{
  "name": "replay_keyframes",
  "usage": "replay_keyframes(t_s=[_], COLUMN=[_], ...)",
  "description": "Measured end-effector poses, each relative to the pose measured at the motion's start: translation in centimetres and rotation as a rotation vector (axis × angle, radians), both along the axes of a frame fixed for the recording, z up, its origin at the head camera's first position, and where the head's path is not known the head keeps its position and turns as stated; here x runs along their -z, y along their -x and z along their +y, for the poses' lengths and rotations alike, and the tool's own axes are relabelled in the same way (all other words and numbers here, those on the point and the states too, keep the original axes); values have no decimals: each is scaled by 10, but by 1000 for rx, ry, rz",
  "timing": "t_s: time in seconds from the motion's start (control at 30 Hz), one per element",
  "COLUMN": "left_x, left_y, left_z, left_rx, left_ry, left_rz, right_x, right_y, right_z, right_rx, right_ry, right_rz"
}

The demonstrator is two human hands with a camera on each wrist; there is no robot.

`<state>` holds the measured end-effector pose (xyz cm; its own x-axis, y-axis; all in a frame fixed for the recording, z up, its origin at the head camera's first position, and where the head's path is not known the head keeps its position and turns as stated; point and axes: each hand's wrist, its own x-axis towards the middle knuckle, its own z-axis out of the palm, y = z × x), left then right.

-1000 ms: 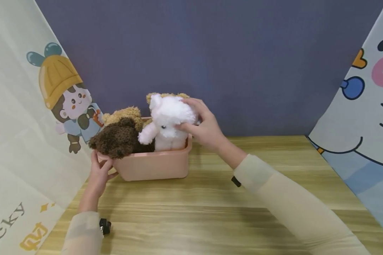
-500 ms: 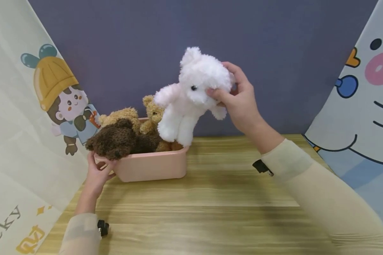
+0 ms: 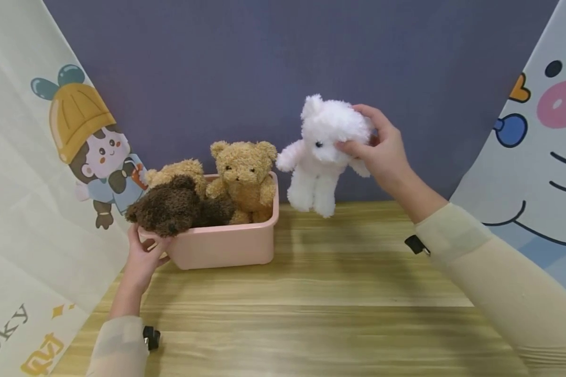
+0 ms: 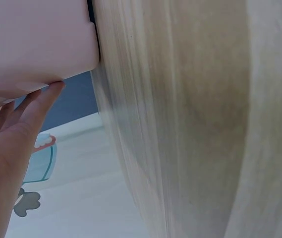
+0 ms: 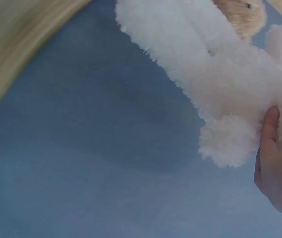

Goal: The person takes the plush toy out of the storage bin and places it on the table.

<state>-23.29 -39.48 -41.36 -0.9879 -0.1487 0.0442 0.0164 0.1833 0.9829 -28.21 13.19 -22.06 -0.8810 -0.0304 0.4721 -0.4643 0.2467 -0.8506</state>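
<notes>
In the head view a white plush bear point(image 3: 318, 170) hangs upright to the right of a pink plastic bin point(image 3: 224, 248). My right hand point(image 3: 389, 157) grips it by the side of the head, thumb on its face. The right wrist view shows the bear's fluffy body point(image 5: 220, 74) with its legs dangling. At the bin's left end my left hand point(image 3: 141, 262) holds the rim and side, and in the left wrist view its fingertips point(image 4: 56, 85) touch the pink wall. Inside the bin a tan plush bear point(image 3: 242, 165) sits upright at the right.
A dark brown plush bear point(image 3: 170, 207) lies over the bin's left end, with another tan plush point(image 3: 181, 173) behind it. A wooden tabletop point(image 3: 273, 324) extends in front. A dark blue backdrop point(image 3: 264, 63) and printed side curtains point(image 3: 28, 209) enclose the table.
My right hand has lifted the white bear out of the bin, carried it right, and lowered it slightly. The tan bear behind it has come into sight. My left hand stays at the bin.
</notes>
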Motion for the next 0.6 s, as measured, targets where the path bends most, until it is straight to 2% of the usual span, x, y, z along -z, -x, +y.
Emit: replay_keyframes(t_s=[0.23, 0.47, 0.6], left_x=[-1, -2, -1], left_y=[-1, -2, -2], left_z=[1, 3, 2], left_rx=[-9, -7, -8], left_ry=[0, -5, -3], left_rz=[1, 1, -8], right_x=[24, 46, 59], right_y=[15, 22, 28], right_z=[11, 17, 18], right_rx=[9, 13, -12], right_ry=[-87, -148, -197], right_rz=[-78, -163, -216])
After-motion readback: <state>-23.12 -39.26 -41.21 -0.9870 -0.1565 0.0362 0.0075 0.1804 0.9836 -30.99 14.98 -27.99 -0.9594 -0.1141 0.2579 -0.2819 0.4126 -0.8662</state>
